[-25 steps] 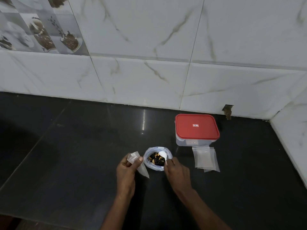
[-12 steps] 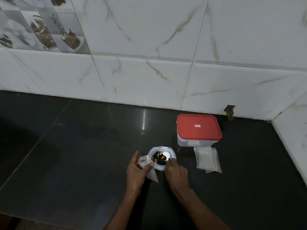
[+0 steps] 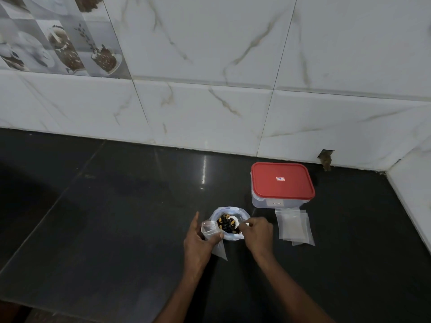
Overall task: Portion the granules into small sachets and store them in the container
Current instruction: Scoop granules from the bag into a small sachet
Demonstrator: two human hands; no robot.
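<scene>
Far up and to the left of the open bag of granules (image 3: 242, 213), a printed tile (image 3: 58, 38) showing coffee cups and beans breaks the white marbled wall tiles (image 3: 210, 101), which run the whole way behind the bag. The dark polished desk (image 3: 105, 229) carries everything, and a streak of light glints on it behind the bag. Just left of the bag, the left hand (image 3: 199, 243) holds a small clear sachet (image 3: 219, 249). The thumb pinches the sachet near its mouth against the curled fingers, and the forefinger sticks out straight. The sachet's mouth sits just beside the bag's left rim, and its bottom corner trails toward the person. The bag stands with its top rolled open, and the granules (image 3: 225, 226) inside are dark pieces mixed with yellowish ones. A white spoon (image 3: 234, 219) has its bowl among them. At the bag's right rim, the right hand (image 3: 257, 234) has its fingers curled tight round the spoon's handle, covering most of the handle and the bag's near right edge. To the right of the bag, apart from it, a loose stack of empty sachets (image 3: 295, 227) lies flat. Behind and to the right of the bag stands the clear container (image 3: 258, 201) with its red lid (image 3: 282, 183) on, and the stack's far edge reaches its front wall. Further right and behind the bag, a small chipped hole (image 3: 326, 158) shows at the foot of the wall.
</scene>
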